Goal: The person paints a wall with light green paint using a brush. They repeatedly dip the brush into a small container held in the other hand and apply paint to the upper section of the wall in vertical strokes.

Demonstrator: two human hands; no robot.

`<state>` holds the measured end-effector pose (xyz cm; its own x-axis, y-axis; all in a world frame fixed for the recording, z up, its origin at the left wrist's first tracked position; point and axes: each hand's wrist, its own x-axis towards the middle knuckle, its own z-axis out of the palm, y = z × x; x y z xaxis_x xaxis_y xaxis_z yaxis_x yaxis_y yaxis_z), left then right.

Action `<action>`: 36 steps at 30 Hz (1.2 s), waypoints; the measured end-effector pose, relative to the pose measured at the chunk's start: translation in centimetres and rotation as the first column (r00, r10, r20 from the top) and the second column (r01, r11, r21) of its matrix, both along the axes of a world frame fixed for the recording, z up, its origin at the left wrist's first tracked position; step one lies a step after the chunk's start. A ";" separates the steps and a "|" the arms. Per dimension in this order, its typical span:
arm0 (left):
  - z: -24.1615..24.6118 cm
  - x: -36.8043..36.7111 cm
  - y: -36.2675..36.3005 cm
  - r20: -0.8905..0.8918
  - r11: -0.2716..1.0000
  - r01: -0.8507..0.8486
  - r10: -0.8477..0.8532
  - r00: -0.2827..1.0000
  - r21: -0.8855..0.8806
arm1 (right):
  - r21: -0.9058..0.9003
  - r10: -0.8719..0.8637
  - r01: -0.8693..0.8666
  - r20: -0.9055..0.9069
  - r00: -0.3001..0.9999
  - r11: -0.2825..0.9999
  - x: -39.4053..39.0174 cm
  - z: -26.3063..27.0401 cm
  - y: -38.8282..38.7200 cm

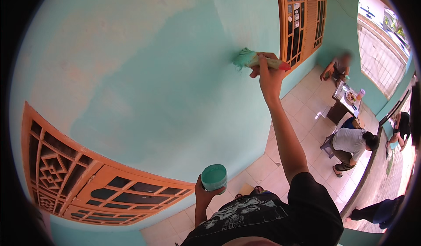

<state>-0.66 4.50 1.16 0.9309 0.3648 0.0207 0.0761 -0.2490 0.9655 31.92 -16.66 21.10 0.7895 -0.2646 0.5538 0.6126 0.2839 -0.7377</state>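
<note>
My right hand grips the wooden handle of a paintbrush whose end is red. Green paint coats its bristles, which press against the wall and splay there. Around and below the brush the wall shows a darker green area; paler, patchy paint lies to the upper left. My left hand holds a cup of green paint upright, low in front of my body.
Orange wooden window frames stand at lower left and upper right. On the tiled floor at right, one person squats behind a low table and another sits on a stool. More people are at the far right.
</note>
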 end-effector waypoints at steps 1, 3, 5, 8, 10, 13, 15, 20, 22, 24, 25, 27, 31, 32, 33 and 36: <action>0.3 0.0 -0.1 0.007 1.000 -0.001 0.001 1.000 -0.011 | -0.033 -0.009 0.010 0.036 0.999 0.999 0.0 2.0 0.3; 0.4 0.4 -0.2 0.013 1.000 0.021 -0.021 1.000 -0.023 | -0.064 -0.017 0.025 0.118 0.993 0.998 1.3 7.1 1.0; -0.1 0.6 0.0 0.021 0.999 0.029 -0.028 0.999 -0.027 | -0.058 0.010 0.005 0.248 0.969 0.998 1.7 12.6 1.8; 0.7 0.4 -0.3 -0.020 0.999 0.028 -0.028 0.999 -0.016 | 0.112 0.059 -0.127 0.474 0.878 0.986 2.8 17.8 2.9; 0.2 0.5 -0.3 -0.020 0.999 0.040 -0.041 0.999 -0.030 | 0.207 0.083 -0.228 0.539 0.838 0.951 3.6 18.0 3.4; -0.2 0.0 -0.3 -0.027 1.000 0.022 -0.023 0.999 -0.006 | 0.226 0.081 -0.218 0.493 0.866 0.949 4.6 13.4 5.0; -0.2 0.1 -0.3 -0.037 1.000 0.022 -0.022 0.999 -0.001 | 0.274 0.097 -0.197 0.339 0.936 0.941 3.8 8.4 4.9; -1.1 0.3 0.4 -0.033 1.000 0.017 -0.018 0.999 -0.023 | 0.301 0.122 -0.126 0.030 0.992 0.945 1.5 -4.1 3.8; -0.9 0.4 0.5 -0.032 1.000 0.013 -0.013 0.999 0.003 | 0.227 0.113 -0.096 -0.064 0.992 0.969 0.5 -7.1 2.8; -0.7 0.5 0.5 -0.023 1.000 0.011 -0.011 1.000 0.017 | 0.117 0.071 -0.058 -0.113 0.991 0.991 -0.2 -7.2 0.8; -0.5 0.6 0.4 -0.015 1.000 0.011 -0.011 1.000 0.017 | 0.063 0.046 -0.038 -0.131 0.990 0.997 -0.5 -6.6 0.1; 0.0 0.8 0.1 -0.004 1.000 0.014 -0.014 1.000 0.011 | 0.114 0.006 -0.007 0.008 1.000 0.993 0.0 -3.0 -0.5; 0.0 0.7 -0.1 -0.003 1.000 0.024 -0.024 1.000 -0.001 | 0.364 0.064 -0.154 0.248 0.967 0.918 2.5 6.9 0.9; -0.2 0.9 -0.3 -0.002 0.999 0.036 -0.036 0.999 -0.007 | 0.365 0.069 -0.175 0.287 0.955 0.914 3.0 8.4 1.0; -0.3 0.8 -0.5 -0.005 0.999 0.037 -0.037 0.999 -0.003 | 0.364 0.085 -0.194 0.296 0.952 0.911 3.3 8.4 1.9; -0.2 0.7 -1.2 -0.018 0.999 0.054 -0.054 0.998 -0.008 | 0.363 0.164 -0.256 0.266 0.950 0.896 4.6 5.9 3.3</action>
<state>0.08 3.34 0.93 0.9493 0.3144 0.0014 0.0800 -0.2458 0.9660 36.51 -13.36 26.98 0.7184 -0.3366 0.6088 0.6414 0.6593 -0.3924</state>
